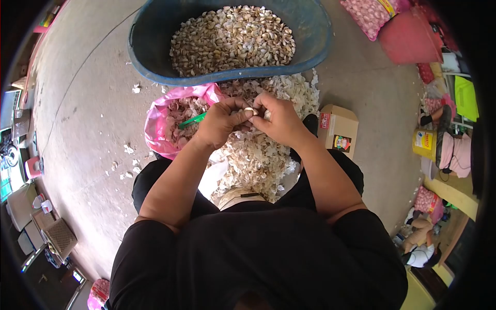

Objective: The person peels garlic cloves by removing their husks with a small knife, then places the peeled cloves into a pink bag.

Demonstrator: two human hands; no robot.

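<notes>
A pale garlic clove [251,110] sits between the fingertips of my two hands. My left hand [219,123] is closed, pinching the clove with thumb and forefinger. My right hand [279,120] is closed too, thumb and fingertips right at the clove, with a whitish piece of garlic [267,114] tucked in its curled fingers. Below both hands lies a heap of papery garlic skins [258,160] between my legs. Beside my left hand, a pink plastic bag [155,129] gapes with skins inside and a green-handled tool [192,121] lying on them.
Ahead stands a large blue tub [142,46] holding many loose cloves [232,41]. A cardboard box [338,129] is by my right knee. Garlic sacks [367,15] and a red tub [411,39] stand far right. Another person [421,253] is at the lower right.
</notes>
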